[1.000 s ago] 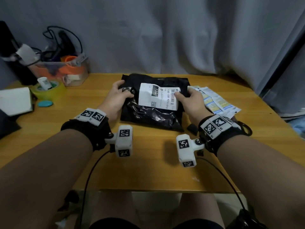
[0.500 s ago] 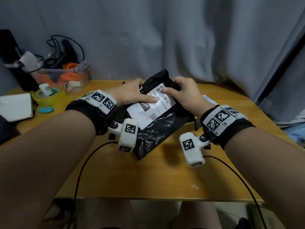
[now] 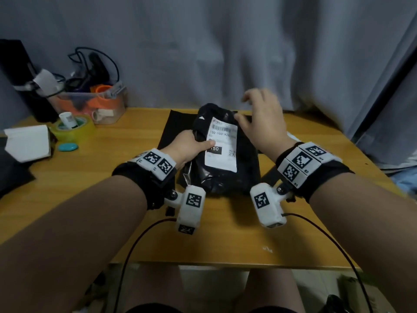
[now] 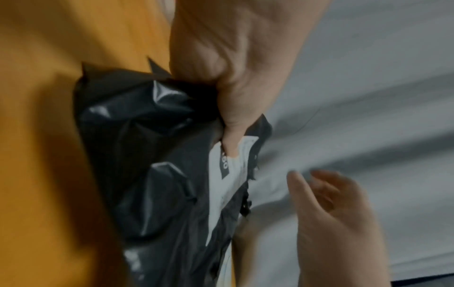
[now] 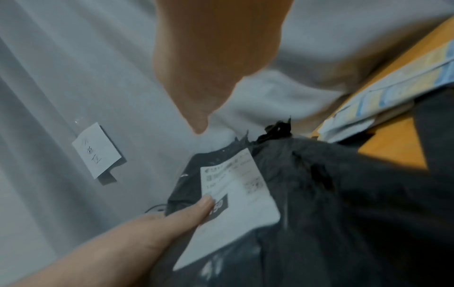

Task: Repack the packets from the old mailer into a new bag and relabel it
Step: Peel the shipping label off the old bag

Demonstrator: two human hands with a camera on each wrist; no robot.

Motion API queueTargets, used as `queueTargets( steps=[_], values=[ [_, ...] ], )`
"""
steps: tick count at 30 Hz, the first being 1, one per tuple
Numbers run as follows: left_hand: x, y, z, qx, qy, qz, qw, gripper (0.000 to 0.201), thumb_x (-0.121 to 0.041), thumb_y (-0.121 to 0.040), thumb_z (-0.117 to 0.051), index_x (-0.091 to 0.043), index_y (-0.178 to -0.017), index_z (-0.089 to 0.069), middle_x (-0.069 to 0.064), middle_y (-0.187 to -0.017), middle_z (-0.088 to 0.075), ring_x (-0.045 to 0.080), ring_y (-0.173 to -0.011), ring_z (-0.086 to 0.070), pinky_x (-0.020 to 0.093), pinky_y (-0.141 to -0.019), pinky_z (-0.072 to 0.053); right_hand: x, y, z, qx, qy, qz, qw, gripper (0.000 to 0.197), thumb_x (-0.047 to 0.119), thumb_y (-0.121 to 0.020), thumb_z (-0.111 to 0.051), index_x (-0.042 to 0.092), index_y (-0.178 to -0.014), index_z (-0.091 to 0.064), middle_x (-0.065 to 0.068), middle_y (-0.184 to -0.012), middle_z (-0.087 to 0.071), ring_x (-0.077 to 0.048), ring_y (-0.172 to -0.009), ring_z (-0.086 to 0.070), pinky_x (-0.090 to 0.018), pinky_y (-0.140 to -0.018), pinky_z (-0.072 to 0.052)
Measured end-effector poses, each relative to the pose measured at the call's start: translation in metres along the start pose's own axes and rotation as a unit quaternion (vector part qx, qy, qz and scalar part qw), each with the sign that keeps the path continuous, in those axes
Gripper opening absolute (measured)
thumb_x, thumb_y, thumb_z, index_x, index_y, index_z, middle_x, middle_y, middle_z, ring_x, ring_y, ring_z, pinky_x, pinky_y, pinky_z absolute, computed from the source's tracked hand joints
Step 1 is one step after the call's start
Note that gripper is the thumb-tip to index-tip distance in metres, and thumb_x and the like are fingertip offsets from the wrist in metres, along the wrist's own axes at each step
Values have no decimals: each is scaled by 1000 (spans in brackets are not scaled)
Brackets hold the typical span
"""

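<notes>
The old black plastic mailer (image 3: 223, 175) is held up off the wooden table, its white shipping label (image 3: 222, 145) facing me. My left hand (image 3: 190, 146) grips its left edge, thumb pressed on the label; the left wrist view shows the same grip on the mailer (image 4: 147, 174). My right hand (image 3: 259, 123) hovers at the mailer's upper right, fingers spread and loose, holding nothing. In the right wrist view the mailer (image 5: 319, 203) and its label (image 5: 236, 200) sit below that hand. A flat black bag (image 3: 180, 127) lies on the table behind the mailer.
A roll of yellow-green tape (image 3: 73, 129) and a clear box of clutter (image 3: 90, 105) stand at the back left. White paper (image 3: 28, 142) lies at the left edge. Printed packets (image 5: 393, 91) lie right of the mailer. A grey curtain hangs behind the table.
The mailer has been turned so its label stands upright. My right hand has let go of it and lifted away, while my left hand keeps its grip.
</notes>
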State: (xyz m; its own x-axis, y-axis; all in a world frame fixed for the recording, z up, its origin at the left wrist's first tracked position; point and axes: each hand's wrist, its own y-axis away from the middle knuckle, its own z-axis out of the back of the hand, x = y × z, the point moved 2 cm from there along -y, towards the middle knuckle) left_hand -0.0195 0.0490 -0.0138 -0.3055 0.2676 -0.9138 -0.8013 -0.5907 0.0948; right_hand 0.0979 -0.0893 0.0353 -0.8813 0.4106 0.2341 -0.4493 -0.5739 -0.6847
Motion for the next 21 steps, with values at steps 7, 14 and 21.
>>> queueTargets(
  steps=[7, 14, 21],
  values=[
    [33, 6, -19, -30, -328, 76, 941, 102, -48, -78, -68, -8, -149, -5, 14, -151, -18, 32, -137, -26, 41, -111, -31, 1, 75, -72, 443, 21, 3, 897, 40, 44, -90, -50, 15, -119, -54, -7, -131, -48, -28, -127, -42, -51, -108, -31],
    [23, 8, -30, 185, -514, -171, 820, 64, -43, -96, -43, -18, -149, -19, -1, -159, -11, 18, -147, 1, 41, -118, 1, -2, 83, -65, 560, 12, -11, 828, 88, 57, -86, -54, 28, -152, -4, 2, -161, 4, -23, -148, 5, -56, -116, 1],
    [40, -7, -30, 240, -591, -37, 769, 108, -79, -72, -46, -25, -150, 4, -4, -159, 6, 23, -147, 0, 46, -118, -7, -19, 79, -69, 586, 30, -45, 809, 110, 67, -71, -64, 33, -150, 4, 8, -160, 11, -16, -147, 13, -54, -116, 8]
  ],
)
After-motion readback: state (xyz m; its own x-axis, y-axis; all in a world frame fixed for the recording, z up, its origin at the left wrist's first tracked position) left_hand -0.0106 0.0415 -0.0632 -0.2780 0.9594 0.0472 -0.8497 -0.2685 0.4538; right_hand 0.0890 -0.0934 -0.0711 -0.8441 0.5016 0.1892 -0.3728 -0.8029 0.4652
